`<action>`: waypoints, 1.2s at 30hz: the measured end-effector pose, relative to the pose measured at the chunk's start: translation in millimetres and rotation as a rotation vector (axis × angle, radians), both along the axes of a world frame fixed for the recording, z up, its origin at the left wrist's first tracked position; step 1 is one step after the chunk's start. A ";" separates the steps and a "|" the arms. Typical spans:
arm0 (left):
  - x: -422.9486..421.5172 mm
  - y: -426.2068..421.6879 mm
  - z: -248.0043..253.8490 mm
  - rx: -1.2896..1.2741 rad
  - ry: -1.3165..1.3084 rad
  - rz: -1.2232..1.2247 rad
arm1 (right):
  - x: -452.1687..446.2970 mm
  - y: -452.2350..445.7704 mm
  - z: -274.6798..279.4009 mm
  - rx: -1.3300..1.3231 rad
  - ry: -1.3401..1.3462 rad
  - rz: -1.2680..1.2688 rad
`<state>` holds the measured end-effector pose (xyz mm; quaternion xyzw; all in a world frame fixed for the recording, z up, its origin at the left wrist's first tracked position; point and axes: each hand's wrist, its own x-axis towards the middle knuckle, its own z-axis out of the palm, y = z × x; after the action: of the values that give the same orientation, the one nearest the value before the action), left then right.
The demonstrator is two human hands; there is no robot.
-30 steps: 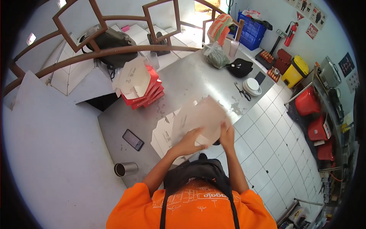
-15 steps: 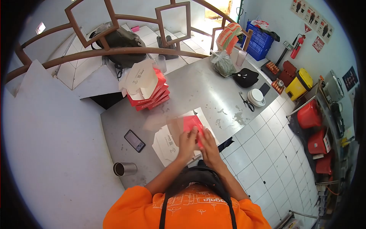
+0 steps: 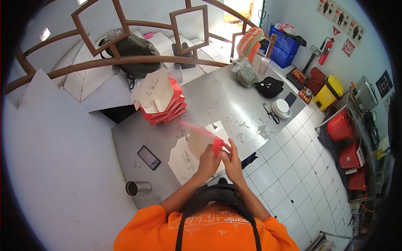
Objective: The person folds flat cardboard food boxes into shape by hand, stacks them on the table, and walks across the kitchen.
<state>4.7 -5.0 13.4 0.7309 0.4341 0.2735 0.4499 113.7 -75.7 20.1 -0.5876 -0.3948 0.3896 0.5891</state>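
A red and white cardboard box (image 3: 202, 138), partly folded and blurred by motion, is held between both my hands above the table. My left hand (image 3: 208, 162) grips its near side, with fingers closed around the red edge. On the right corner of the same box, my right hand (image 3: 231, 160) has its fingers bent and pressed against the red flap. Under the box lie flat white box blanks (image 3: 181, 162) with printed marks. Beyond them to the left is a stack of red and white boxes (image 3: 161, 102), the top one with its lid raised.
On the steel table (image 3: 213, 98) are a phone (image 3: 148, 157), a metal cup (image 3: 138, 188), scissors (image 3: 271, 113), a white round container (image 3: 281, 108), a black cap (image 3: 269, 86) and a plastic bag of greens (image 3: 245, 72). A brown railing (image 3: 138, 60) runs along the far side.
The box in my hands has turned and tilted, so its white inside and a raised red edge now show. Both hands have shifted slightly, still gripping it.
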 end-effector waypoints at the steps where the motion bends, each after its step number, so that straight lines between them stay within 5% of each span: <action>1: 1.7 -9.3 -0.5 0.072 0.021 -0.027 | 1.0 3.0 20.3 -0.073 -0.135 -0.022; 3: 0.0 -19.8 -18.7 0.467 0.147 -0.107 | 4.7 8.0 32.6 -0.163 -0.403 -0.130; 6: -10.6 -15.9 -31.3 0.570 0.197 -0.108 | 38.8 1.4 19.9 0.018 -0.385 -0.021; 7: -20.8 -10.6 -39.6 0.567 0.203 -0.158 | 55.7 -2.4 21.3 -0.085 -0.077 0.150; 10: -32.5 0.5 -68.7 0.713 -0.082 -0.173 | 60.0 -15.2 40.1 0.249 -0.359 0.276; 14: -47.8 -18.5 -113.6 -0.099 -0.328 -0.137 | 12.6 -25.4 53.6 0.123 -0.925 0.046; 19: -58.3 -34.5 -102.4 -0.491 -0.538 0.005 | -21.9 -15.7 30.2 0.200 -0.645 -0.107; 25: -58.9 -34.7 -94.6 -0.640 -0.702 0.107 | -11.1 -22.1 37.0 0.045 -0.284 -0.041; 32: -41.3 -30.9 -77.1 -0.697 -0.808 0.126 | 6.4 2.5 -16.5 0.341 -0.919 0.110; 36: -34.9 -25.9 -65.0 -0.656 -0.804 0.031 | -13.7 3.1 -13.7 0.299 -0.888 -0.096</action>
<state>-30.2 -30.9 -51.5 0.3822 0.3007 0.3888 0.7825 99.9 -72.5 6.4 -0.6238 -0.6329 0.0118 0.4585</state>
